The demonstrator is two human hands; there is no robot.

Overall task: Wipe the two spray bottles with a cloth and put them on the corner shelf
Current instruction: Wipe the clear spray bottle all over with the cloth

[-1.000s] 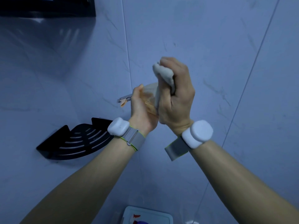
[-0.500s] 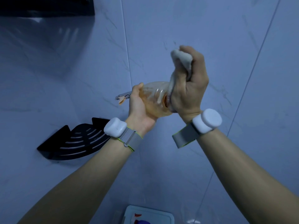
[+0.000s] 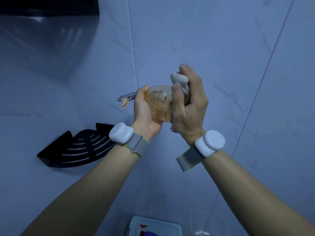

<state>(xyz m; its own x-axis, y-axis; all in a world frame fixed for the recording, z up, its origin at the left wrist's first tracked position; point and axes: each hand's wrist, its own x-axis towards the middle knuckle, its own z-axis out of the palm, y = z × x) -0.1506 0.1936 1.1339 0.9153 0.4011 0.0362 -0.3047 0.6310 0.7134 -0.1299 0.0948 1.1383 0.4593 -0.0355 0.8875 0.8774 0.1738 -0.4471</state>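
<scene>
Pale blue-grey tiled walls [image 3: 204, 40] fill the frame, meeting at a corner seam that runs down through the upper centre. Your left hand [image 3: 144, 114] is curled around the neck end of the spray bottle [image 3: 159, 103], a clear one with amber liquid, held nearly sideways in the centre of the frame with its grey trigger nozzle [image 3: 127, 97] pointing left. Your right hand [image 3: 189, 106] is closed tight around a bunched grey-white cloth [image 3: 180, 82] and presses it against the bottle's base end, thumb laid over the plastic. Both wrists carry white bands [image 3: 210, 143].

Lower left of the hands, the black slotted corner shelf [image 3: 80, 149] sits fixed to the wall with nothing on it, well apart from the bottle. At the bottom edge, a light blue container [image 3: 170, 225] shows partly, with something red and blue on top that you cannot make out clearly.
</scene>
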